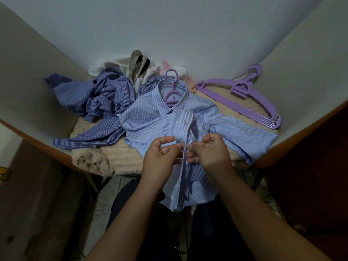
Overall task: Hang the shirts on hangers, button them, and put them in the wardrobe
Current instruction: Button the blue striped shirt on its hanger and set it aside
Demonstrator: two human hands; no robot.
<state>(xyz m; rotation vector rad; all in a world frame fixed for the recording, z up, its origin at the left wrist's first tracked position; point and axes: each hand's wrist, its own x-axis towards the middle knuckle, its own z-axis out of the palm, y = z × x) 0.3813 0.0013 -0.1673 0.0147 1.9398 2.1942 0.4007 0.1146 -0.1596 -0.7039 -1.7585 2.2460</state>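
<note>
Head view. Your left hand (162, 153) and right hand (207, 151) meet at centre frame, each pinching an edge of the placket of the light blue shirt (150, 117). That shirt lies face up on the beige towel (90, 161), with a purple hanger (172, 91) already through the collar. One white button (185, 121) above your hands is done up; whether a button sits between your fingertips cannot be told.

Risks, as judgements:
- The shirt tail hangs off the near edge of the table, lower centre. Its weight may drag the placket and pull the buttonhole off line.
- The cloth looks smooth and slippery. A small button could slide out of a light pinch.
- Skipping a hole would leave the front skewed on the hanger.
- Tugging downward could shift the collar off the hanger shoulders.

Materials: the shirt has a woven satin stripe, thin and sheeny. The dark striped shirt (98, 98), left of centre, lies crumpled. The spare hangers (244, 102), upper right, are rigid moulded plastic, stacked. The towel is thick and ribbed.
</note>
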